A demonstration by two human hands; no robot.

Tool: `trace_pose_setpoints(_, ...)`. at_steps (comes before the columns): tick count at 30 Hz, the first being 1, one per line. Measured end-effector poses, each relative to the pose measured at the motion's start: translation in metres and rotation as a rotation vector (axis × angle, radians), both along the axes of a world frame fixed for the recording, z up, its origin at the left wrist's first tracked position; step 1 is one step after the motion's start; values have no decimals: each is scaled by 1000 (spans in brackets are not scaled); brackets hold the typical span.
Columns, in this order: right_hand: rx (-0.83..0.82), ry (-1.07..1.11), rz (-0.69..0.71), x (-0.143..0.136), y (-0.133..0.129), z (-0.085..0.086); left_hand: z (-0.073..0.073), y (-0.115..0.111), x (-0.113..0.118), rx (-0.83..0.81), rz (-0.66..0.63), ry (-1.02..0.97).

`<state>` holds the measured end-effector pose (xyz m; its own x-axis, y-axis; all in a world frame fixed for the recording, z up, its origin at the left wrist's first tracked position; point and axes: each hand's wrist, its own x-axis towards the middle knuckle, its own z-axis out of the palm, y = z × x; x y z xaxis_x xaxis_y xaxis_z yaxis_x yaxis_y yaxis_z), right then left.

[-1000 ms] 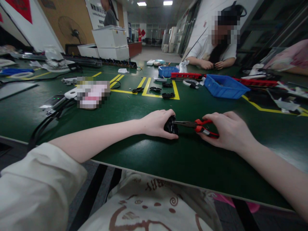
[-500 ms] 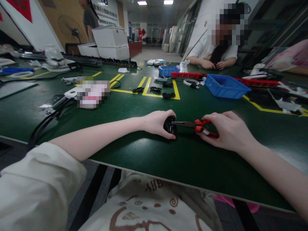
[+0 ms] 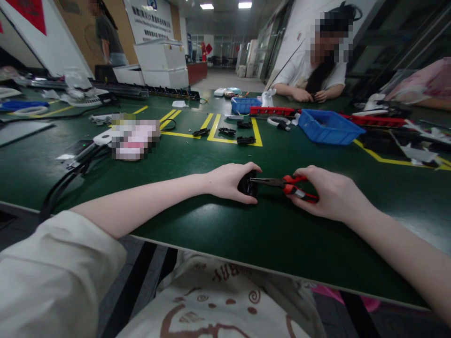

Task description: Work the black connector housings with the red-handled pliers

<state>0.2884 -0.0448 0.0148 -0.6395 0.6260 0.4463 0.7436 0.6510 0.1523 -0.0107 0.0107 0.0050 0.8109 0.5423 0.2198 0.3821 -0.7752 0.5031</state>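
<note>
In the head view, my left hand grips a small black part between thumb and fingers, just above or on the green table. My right hand is closed round the red and black handles of long-nose pliers. The pliers point left, and their narrow tips reach the black part; whether they grip anything there is too small to tell. Several similar black parts lie farther back on the table, in and beside a yellow-taped outline.
A pink phone-like object with cables lies at the left. Blue trays and a red strip stand at the back right. A person sits across the table; another stands at the far left.
Both my hands keep their hold, with the pliers' tips still at the black part. The standing person in the background has moved left.
</note>
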Motion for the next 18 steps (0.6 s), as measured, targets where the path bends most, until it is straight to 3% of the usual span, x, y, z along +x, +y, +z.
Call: trace_pose_setpoints(18, 268, -110, 65, 4, 3, 1, -2, -6, 0, 205, 83, -9)
